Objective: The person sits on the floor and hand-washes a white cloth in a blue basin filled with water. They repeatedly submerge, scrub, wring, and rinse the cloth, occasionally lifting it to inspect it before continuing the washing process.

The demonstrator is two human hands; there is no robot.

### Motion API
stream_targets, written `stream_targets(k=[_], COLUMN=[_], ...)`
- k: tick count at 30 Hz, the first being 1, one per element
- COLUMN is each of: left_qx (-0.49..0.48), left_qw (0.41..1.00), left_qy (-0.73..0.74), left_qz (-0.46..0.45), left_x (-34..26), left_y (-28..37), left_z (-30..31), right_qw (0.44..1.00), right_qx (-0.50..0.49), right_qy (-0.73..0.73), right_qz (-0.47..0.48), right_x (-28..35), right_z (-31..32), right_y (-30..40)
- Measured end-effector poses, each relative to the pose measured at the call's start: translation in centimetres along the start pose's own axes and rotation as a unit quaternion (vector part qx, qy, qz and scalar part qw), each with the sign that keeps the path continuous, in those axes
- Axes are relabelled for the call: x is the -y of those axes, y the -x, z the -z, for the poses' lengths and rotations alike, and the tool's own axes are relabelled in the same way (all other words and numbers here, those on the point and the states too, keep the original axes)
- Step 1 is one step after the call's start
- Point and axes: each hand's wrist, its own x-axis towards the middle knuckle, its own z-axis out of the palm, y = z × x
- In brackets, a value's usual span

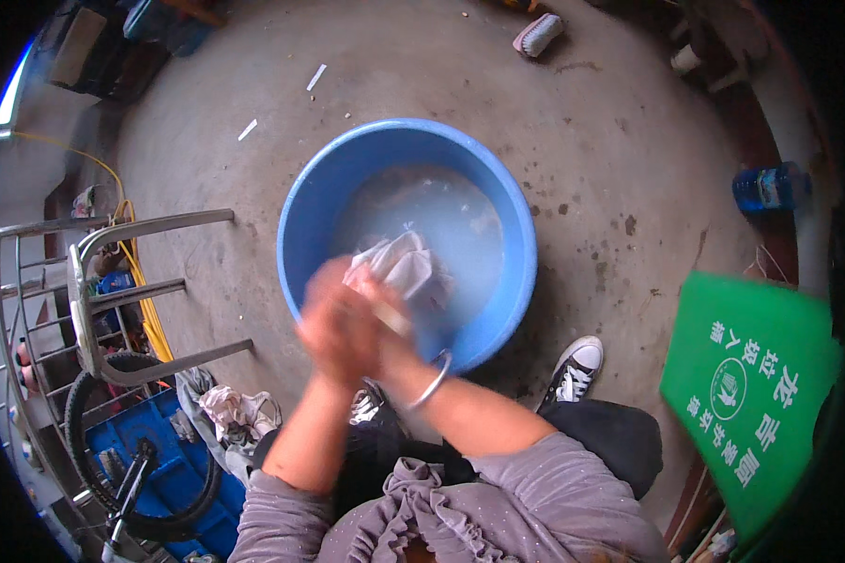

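In front of me a round blue plastic basin point(514, 225) stands on the floor, with cloudy water point(458, 211) in it. My left hand point(334, 317) and my right hand point(389, 345) are pressed together over its near left rim, both blurred by motion. Between them they grip a wet, pale pinkish-white cloth point(412, 264). The cloth bunches out past my fingers into the basin. A silver bangle point(433, 380) circles my right wrist. Parts of my right hand are hidden behind the left, and the exact finger positions are unclear.
A pink-backed scrub brush point(539, 35) lies on the concrete floor. A metal rack point(91, 295), a wheel point(77, 408) and crumpled clothes point(229, 412) crowd the left. At right are a green board point(746, 394) bearing writing and a blue bottle point(767, 188).
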Motion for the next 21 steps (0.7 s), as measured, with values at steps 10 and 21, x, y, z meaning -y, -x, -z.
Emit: stream_targets(k=[10,21], left_qx=[-0.003,-0.055], left_qw=[0.989,0.963], left_qy=[0.081,0.065], left_qz=[0.126,0.255], left_x=[-0.1,1.1], left_y=[0.2,-2.2], left_z=[-1.5,-1.5], right_qw=[0.999,0.993], right_qx=[0.025,-0.060], right_qy=[0.039,-0.044], right_qz=[-0.009,-0.093], right_x=[-3.6,-2.0], right_z=[2.7,0.4], right_y=[-1.4,0.5])
